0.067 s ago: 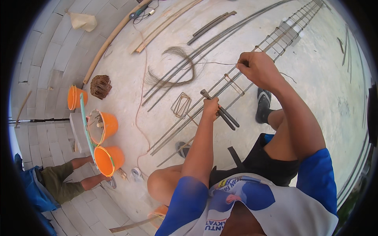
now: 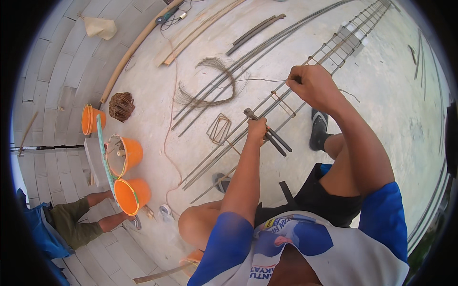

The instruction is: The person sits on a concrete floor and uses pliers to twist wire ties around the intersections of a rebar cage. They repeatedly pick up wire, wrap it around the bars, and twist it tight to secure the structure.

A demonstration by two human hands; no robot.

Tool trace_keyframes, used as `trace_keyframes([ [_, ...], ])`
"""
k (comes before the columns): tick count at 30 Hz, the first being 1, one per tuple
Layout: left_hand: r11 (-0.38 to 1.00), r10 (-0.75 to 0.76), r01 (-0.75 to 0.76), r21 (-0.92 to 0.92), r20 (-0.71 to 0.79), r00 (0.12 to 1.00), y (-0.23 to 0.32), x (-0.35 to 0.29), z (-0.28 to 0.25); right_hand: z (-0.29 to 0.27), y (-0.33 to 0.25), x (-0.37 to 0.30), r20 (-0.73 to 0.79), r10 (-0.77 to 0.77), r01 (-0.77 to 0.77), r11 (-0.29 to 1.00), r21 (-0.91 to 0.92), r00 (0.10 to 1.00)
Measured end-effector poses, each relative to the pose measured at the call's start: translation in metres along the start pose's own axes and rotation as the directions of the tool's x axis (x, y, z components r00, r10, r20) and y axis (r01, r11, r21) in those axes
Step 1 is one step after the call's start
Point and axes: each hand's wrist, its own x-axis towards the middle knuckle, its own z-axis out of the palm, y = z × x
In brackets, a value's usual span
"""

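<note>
The person's left hand (image 2: 257,127) was closed in a fist around a pair of dark-handled pincers (image 2: 280,141), the head poking out above the fist and the 2 handles below it, slightly spread. The right hand (image 2: 310,85) was curled shut too, thumb against fingers, pinching a thin wire (image 2: 267,79) that ran off leftward to near a loose bundle of tie wire (image 2: 231,91); the exact grip inside the curled fingers could not be told. Both hands were over a steel bar cage (image 2: 283,103) that slanted across the pale floor (image 2: 400,138).

Off to the left, 3 orange buckets stood in a row beside a pale green strip. The middle bucket (image 2: 134,151) had a greyish inside with a pale object in it. The nearest bucket (image 2: 144,189) was tipped enough to show its orange inner wall. What the farthest bucket (image 2: 90,119) held could not be made out. A brown, woven-looking basket (image 2: 122,106) sat near it, its contents likewise unclear.
</note>
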Motion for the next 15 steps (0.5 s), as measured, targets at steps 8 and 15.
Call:
trace_keyframes([
  [8,0.966,0.256,-0.259,0.001,-0.158,0.954,0.043,0.020,0.020,-0.018,0.014,0.004,0.040,0.112,-0.113,0.994,0.010,0.993],
  [15,0.791,0.527,-0.566,-0.235,-0.210,0.824,0.154,-0.072,-0.062,-0.027,0.011,-0.001,0.073,0.032,-0.044,0.986,0.158,0.997],
])
